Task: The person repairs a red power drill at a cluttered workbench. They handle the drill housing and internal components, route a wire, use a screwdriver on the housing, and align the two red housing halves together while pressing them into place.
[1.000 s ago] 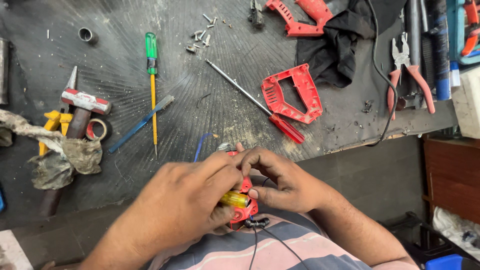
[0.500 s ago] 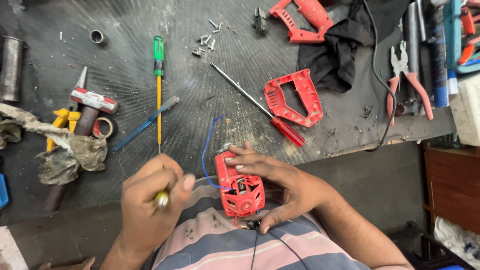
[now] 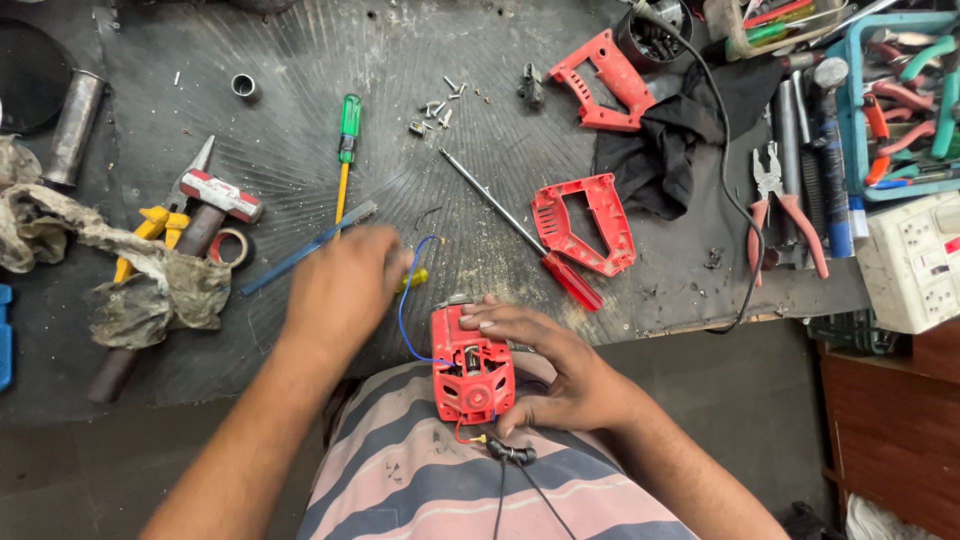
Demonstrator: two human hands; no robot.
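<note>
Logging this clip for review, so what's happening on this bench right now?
A person works at a dark workbench with a red power-tool motor housing held against their striped shirt. The right hand grips the housing, open side up. The left hand is out over the bench, pinching a small yellow part on the end of a blue wire that runs to the housing. On the bench lie a red-handled screwdriver, a green-handled screwdriver, loose screws and two red casing pieces.

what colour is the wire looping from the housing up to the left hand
Blue: the wire arcs from the red housing to the left hand, clearest in the head view.
</note>
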